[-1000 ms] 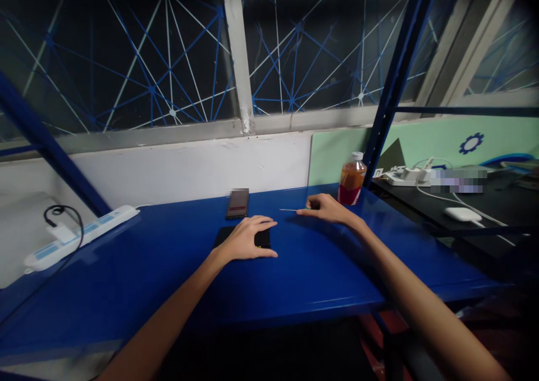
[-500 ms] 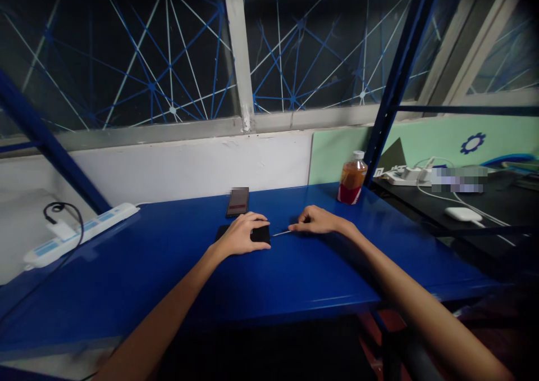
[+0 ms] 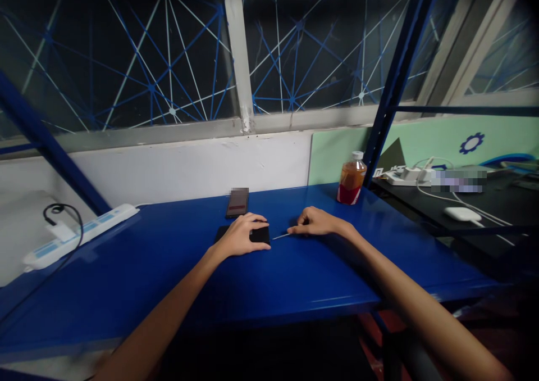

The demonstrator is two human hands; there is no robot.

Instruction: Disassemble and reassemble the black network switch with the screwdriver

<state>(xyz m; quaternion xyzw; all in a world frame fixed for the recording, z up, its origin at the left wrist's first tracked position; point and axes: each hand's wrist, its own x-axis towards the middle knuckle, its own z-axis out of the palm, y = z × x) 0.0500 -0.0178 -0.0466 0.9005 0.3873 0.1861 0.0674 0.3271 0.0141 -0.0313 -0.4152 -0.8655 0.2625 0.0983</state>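
Note:
My left hand (image 3: 245, 236) lies over a flat black phone-like slab (image 3: 260, 234) on the blue tabletop, its thumb along the near edge and its fingers along the far edge. Much of the slab is hidden under the palm. To its right, my right hand (image 3: 316, 222) pinches a thin, light-coloured metal pin (image 3: 281, 236) between thumb and index finger. The pin points left, its tip a small gap from the slab's right end. Behind my left hand a dark phone (image 3: 237, 202) lies by the wall.
A drink bottle (image 3: 352, 177) with a white cap stands at the back right. On the left is a white power strip (image 3: 86, 232) with a plugged-in charger and black cable. A black side table (image 3: 412, 198) at right holds chargers, cables and a white case (image 3: 462, 214).
The pin's tip has shifted slightly away from the slab's right end and sits a little lower. My left hand and the slab have hardly moved.

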